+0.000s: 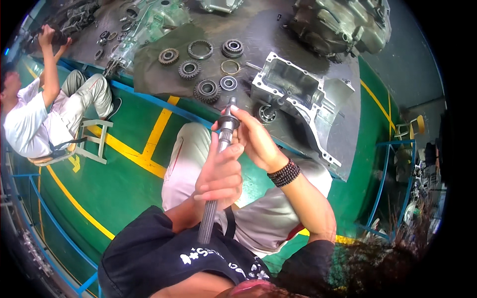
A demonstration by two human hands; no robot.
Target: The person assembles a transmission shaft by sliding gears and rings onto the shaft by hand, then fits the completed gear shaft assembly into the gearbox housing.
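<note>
A long splined gear shaft [207, 223] slants up from my lap toward the bench. My left hand [221, 174] is wrapped round its middle. Near the upper end, a dark ring-shaped collar [229, 121] encircles the shaft, and my right hand [256, 141] is closed about it, thumb on top and fingers partly hidden behind. Just past the tip, a toothed gear [206, 91] and a ball bearing [228, 83] lie flat on the bench. Another bearing [267, 113] lies by the open metal gearbox housing [290, 82].
More gears [189, 69] and a brass-coloured ring [230, 67] rest on the dark bench top [159, 79]. A large casing [343, 25] stands at the back right. To the left, a seated co-worker [37, 119] handles a dark part. Blue rails [380, 188] stand at the right.
</note>
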